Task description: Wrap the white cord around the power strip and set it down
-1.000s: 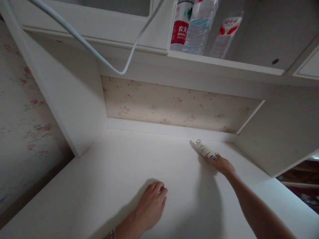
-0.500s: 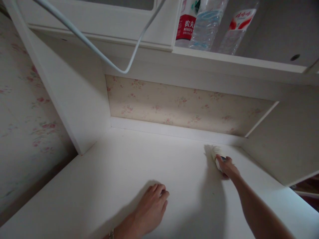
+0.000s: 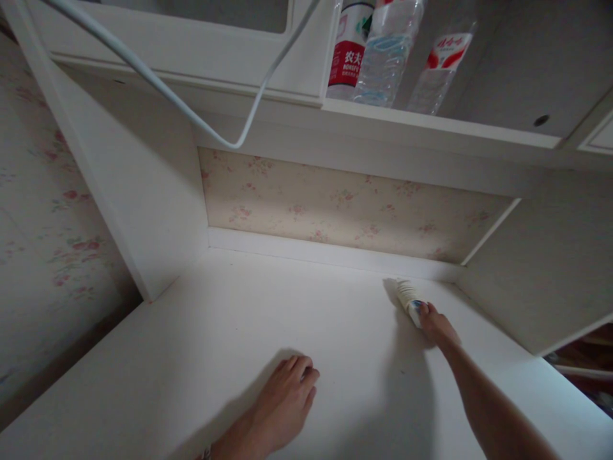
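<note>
At the far right of the white desktop [image 3: 268,306], my right hand [image 3: 435,322] is closed around the lower end of a cream-white ribbed bottle [image 3: 408,298] with a blue patch on its label. The bottle leans away from me toward the back edge, and its shadow falls to the left. My left hand [image 3: 285,402] rests on the desktop nearer to me, fingers curled together. A small dark spot shows between the thumb and fingers; whether it is an object or a shadow I cannot tell.
Overhead, a shelf [image 3: 445,128] holds a red-labelled bottle [image 3: 348,57] and clear plastic bottles [image 3: 387,64]. A white cable [image 3: 186,112] hangs in front of the cabinet. White side panels [image 3: 129,185] stand left and right; floral wallpaper [image 3: 345,204] covers the back.
The ribbed bottle in my right hand has tilted, its far end swinging left, and more of its label shows. My left hand keeps its curled pose. The view has shifted slightly.
</note>
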Demonstrator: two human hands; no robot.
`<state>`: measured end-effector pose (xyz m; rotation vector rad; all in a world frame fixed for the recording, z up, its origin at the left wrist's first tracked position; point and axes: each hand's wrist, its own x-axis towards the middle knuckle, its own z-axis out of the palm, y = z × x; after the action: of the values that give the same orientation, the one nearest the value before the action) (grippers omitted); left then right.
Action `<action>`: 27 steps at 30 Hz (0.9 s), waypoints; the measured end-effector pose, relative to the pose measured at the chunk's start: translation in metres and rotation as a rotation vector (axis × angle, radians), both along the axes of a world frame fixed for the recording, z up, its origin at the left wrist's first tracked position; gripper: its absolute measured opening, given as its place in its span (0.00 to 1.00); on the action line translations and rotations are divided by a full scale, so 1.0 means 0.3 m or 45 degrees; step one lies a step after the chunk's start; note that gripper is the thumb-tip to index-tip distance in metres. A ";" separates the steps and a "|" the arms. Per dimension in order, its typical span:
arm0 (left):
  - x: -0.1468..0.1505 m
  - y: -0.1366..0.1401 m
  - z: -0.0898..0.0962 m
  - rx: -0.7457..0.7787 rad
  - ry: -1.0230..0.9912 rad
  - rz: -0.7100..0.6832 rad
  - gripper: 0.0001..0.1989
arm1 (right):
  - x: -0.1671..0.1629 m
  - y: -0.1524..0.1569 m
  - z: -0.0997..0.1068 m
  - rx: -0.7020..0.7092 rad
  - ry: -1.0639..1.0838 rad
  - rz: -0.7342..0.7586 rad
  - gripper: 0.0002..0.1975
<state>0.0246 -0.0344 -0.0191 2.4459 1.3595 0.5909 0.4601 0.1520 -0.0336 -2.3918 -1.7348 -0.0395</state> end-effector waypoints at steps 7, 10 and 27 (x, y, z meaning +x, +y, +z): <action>-0.007 -0.004 0.007 -0.012 0.003 -0.011 0.11 | -0.053 -0.010 0.030 -0.015 0.120 -0.287 0.30; -0.009 -0.005 0.010 -0.014 0.004 -0.020 0.11 | -0.066 -0.021 0.048 0.024 0.140 -0.345 0.32; -0.011 -0.005 0.012 0.022 0.039 -0.028 0.11 | -0.117 -0.116 0.042 0.053 -0.164 -0.122 0.30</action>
<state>0.0214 -0.0359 -0.0154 2.4902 1.3427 0.5637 0.4252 0.1173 -0.0210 -2.4905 -1.6530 -0.2459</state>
